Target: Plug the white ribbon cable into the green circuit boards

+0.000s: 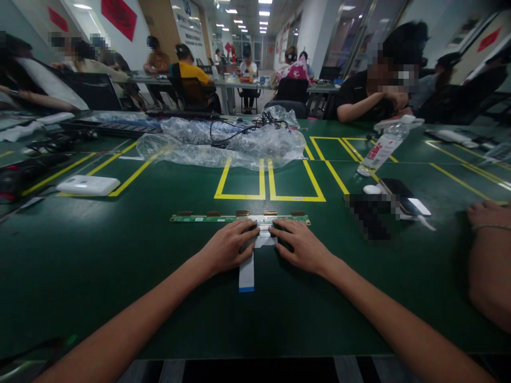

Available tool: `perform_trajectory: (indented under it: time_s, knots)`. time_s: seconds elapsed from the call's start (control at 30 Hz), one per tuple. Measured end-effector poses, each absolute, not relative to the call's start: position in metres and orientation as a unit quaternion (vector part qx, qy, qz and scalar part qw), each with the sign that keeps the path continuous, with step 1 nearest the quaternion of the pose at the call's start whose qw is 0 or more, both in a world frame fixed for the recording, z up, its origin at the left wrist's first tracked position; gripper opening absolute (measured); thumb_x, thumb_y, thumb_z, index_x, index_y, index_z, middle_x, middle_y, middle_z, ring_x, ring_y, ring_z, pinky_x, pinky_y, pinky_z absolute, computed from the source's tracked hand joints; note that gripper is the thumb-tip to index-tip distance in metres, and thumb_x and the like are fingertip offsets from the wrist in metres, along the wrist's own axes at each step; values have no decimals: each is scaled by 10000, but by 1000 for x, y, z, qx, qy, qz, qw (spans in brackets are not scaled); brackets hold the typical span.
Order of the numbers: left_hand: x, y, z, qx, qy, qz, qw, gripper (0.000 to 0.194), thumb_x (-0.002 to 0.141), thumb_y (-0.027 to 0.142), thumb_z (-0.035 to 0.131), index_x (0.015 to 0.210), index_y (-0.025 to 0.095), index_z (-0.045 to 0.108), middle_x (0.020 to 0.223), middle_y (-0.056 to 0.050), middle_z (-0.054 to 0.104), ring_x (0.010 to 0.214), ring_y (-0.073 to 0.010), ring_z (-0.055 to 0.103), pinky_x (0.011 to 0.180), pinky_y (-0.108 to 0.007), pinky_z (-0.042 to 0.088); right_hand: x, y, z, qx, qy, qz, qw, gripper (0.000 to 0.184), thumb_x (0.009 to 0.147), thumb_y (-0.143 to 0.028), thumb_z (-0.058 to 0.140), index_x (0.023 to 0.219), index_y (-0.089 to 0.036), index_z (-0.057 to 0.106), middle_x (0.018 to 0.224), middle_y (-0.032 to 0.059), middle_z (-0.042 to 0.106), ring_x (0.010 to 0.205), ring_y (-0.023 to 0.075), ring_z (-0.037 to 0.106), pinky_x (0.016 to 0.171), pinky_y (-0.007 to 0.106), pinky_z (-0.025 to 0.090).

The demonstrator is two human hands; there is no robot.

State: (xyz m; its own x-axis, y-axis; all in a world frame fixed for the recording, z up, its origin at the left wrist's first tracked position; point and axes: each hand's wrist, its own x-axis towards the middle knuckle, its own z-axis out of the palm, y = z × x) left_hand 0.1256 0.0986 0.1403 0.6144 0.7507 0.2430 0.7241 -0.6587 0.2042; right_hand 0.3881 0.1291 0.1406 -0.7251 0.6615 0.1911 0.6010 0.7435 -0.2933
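A long, narrow green circuit board (231, 218) lies crosswise on the green table, with several brown tabs along its far edge. At its middle, a white flat ribbon cable (246, 274) meets the near edge; one blue-tipped end runs toward me from beneath my left hand. My left hand (233, 244) grips the cable from the left, its fingers bent close to the connector. From the right, my right hand (297, 246) holds the same spot with its fingertips. A pale piece of the cable shows between the hands. The fingertips partly hide the connector.
Crumpled clear plastic wrap (191, 146) with black cables lies beyond the board. A white box-like device (88, 185) sits left. To the right are a tilted water bottle (383, 146), a phone (399, 194) and another person's arm (491, 255). Yellow tape (297, 199) marks the table.
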Motion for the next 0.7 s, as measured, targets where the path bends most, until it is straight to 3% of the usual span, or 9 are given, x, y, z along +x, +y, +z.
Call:
perform_trajectory:
  time_s: [0.2,0.7]
  knots:
    - [126,98,139,898,415,142,40,442,985,275,507,1398,129,565,1425,-159,536,1309,-306,504,1063,-511,490,390,130,141,-339,-917,128,169,379,976,-299,532,1330,-215,639,1438,108,571,1356,269,489,1135,522,394]
    - [123,98,139,904,410,117,29,452,996,256,492,1434,152,530,1462,-154,499,1310,-308,499,1074,-500,472,390,132,136,-343,-915,128,168,388,979,-323,526,1334,-211,638,1452,107,562,1368,269,483,1136,532,394]
